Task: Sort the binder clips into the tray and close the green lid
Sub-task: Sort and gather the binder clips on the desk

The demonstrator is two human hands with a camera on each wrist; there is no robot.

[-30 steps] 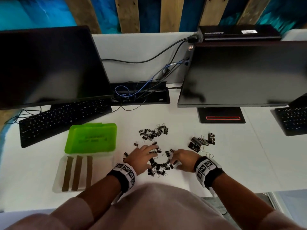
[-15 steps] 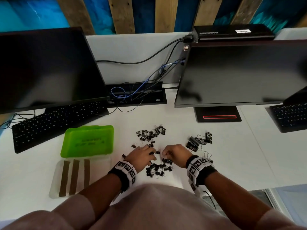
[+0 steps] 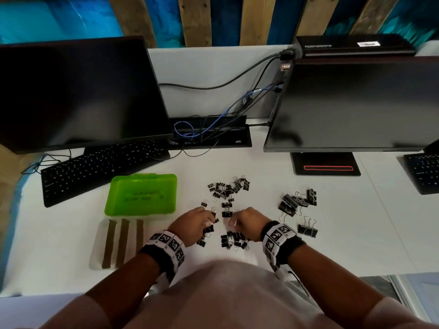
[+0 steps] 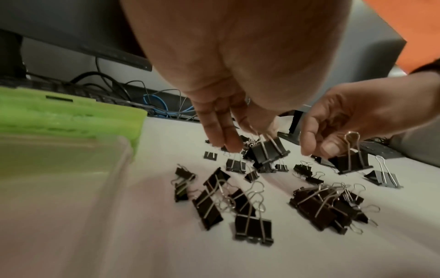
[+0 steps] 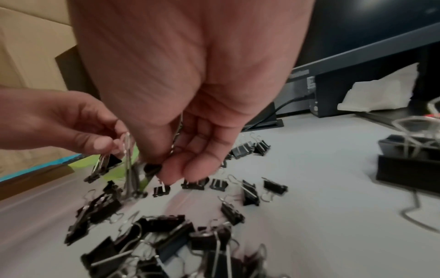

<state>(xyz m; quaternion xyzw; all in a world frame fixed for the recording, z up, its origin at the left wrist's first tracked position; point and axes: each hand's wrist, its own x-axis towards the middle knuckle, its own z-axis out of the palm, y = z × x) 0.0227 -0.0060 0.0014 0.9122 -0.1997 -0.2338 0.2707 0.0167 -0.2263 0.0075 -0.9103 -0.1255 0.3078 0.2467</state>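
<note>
Black binder clips lie scattered on the white desk: a small-clip pile (image 3: 228,188) at the back, larger clips (image 3: 297,201) to the right, and a heap (image 3: 234,239) between my wrists. My left hand (image 4: 250,139) pinches the wire handles of a binder clip (image 4: 269,152), which hangs just above the desk. My right hand (image 5: 171,169) curls its fingers and thumb round another clip (image 5: 152,168). The green lid (image 3: 141,194) lies to the left. In front of it is the clear tray (image 3: 97,245) with three brown strips and no clips in it.
A black keyboard (image 3: 99,167) and a dark monitor (image 3: 78,96) stand behind the lid. A second monitor (image 3: 351,103) on its base (image 3: 325,166) is at the back right. A cable trough (image 3: 209,136) sits between them. Another keyboard (image 3: 425,172) is at the far right.
Both hands were spread low over the near heap of clips. Now each has drawn its fingers together on a clip and lifted it slightly.
</note>
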